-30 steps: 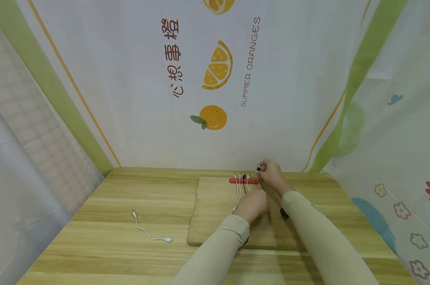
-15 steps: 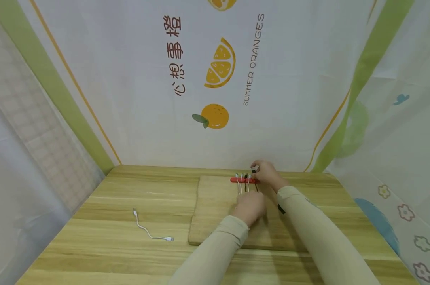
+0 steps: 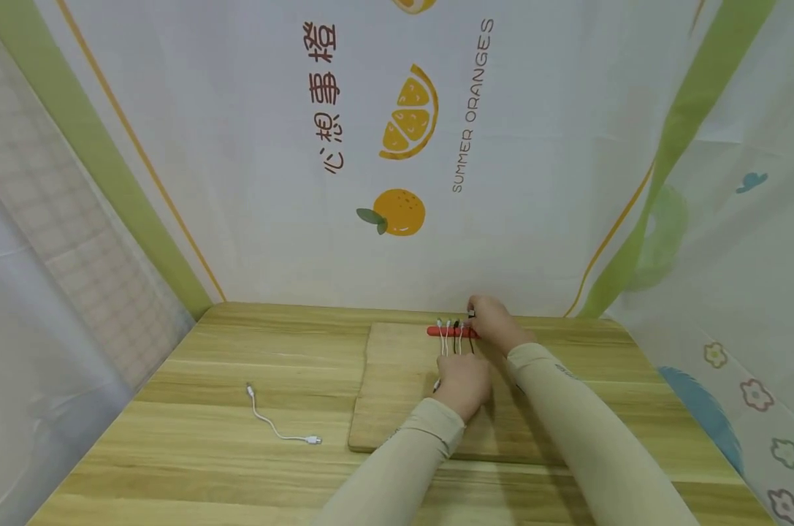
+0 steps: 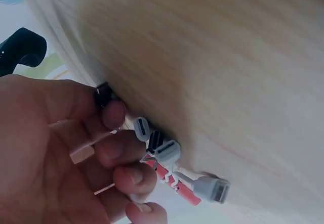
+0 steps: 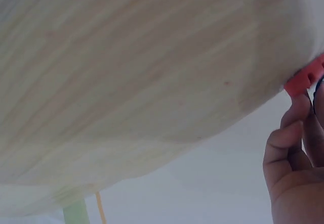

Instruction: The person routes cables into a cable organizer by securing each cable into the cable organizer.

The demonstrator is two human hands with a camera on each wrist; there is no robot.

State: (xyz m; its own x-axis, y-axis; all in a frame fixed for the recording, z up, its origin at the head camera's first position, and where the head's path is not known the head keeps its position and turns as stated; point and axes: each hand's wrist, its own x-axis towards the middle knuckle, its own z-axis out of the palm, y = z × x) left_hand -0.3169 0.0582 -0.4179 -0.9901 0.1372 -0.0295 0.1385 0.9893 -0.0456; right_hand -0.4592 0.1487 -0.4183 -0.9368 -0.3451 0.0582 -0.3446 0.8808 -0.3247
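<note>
My left hand (image 3: 464,386) is over the wooden board, and in the left wrist view its thumb and forefinger pinch a black cable connector (image 4: 103,93). At the board's far edge my right hand (image 3: 497,324) holds the other end of that black cable (image 3: 472,345), beside the right end of a red cable holder (image 3: 433,332). Right-hand fingers (image 5: 291,133) touch the holder's end in the right wrist view. Several white and black cables sit in the holder's slots; their lower connectors, such as a white one (image 4: 211,188), hang near my left fingers. My right fingertips are partly hidden.
A short white cable (image 3: 272,427) lies loose on the table (image 3: 193,438), left of the wooden board (image 3: 390,409). A printed curtain (image 3: 291,248) rises directly behind the table's far edge.
My right hand has moved slightly left and down, bringing the black cable's end close against the red holder. My left hand has stayed nearly in place. The head view has shifted a little.
</note>
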